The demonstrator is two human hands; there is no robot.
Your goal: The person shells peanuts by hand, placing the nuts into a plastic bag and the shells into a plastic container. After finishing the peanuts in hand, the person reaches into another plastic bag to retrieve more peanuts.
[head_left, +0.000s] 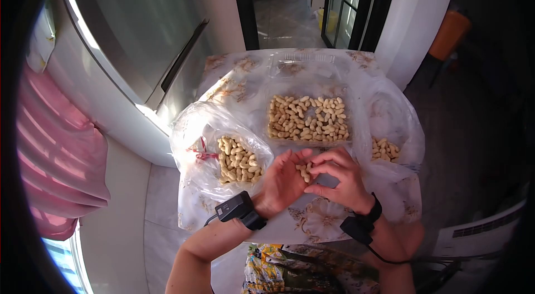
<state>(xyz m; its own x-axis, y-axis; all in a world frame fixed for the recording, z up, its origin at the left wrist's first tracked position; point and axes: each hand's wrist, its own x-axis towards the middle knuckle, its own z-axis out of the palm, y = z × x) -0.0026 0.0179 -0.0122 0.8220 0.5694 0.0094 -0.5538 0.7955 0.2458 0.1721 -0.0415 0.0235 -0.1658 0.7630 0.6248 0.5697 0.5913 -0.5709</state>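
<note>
My left hand (282, 181) is turned palm up over the near part of the table, its fingers curled around a few unshelled peanuts (304, 172). My right hand (341, 178) reaches in from the right, fingertips at those peanuts and thumb held apart from the index finger. Just beyond both hands stands a clear plastic box (310, 143) with many peanuts (306, 118) spread over its bottom. To the left lies an open plastic bag (189, 127) holding a pile of peanuts (238, 161). On the right, another plastic bag (398, 113) contains fewer peanuts (384, 150).
A flower-patterned cover lies on the table (323, 219). The box's clear lid (306, 65) is at the far side. A fridge (139, 27) stands at the left, with a pink cloth (61, 149) nearby. Behind is a doorway with a glass door (343, 4).
</note>
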